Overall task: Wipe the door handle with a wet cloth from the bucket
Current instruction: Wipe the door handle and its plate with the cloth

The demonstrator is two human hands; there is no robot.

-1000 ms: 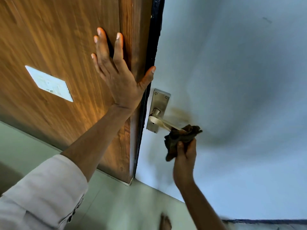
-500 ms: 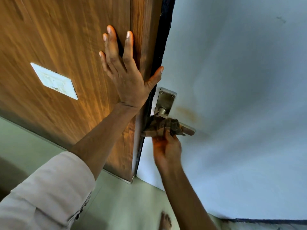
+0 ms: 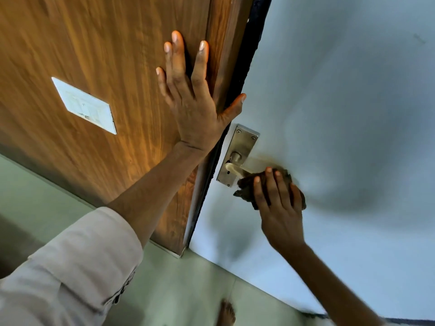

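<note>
A metal lever door handle on a steel backplate is fixed to the pale blue door face. My right hand presses a dark brown cloth over the outer end of the lever, so that end is hidden. My left hand lies flat with fingers spread on the brown wooden surface, its thumb hooked over the dark door edge. No bucket is in view.
A white rectangular sticker is on the wooden surface. Pale green floor lies below, with a bare foot at the bottom. A brownish smudge marks the door just above the lever.
My right hand and the cloth slid outward along the lever, from beside the backplate to its far end. My left hand stayed pressed on the wood.
</note>
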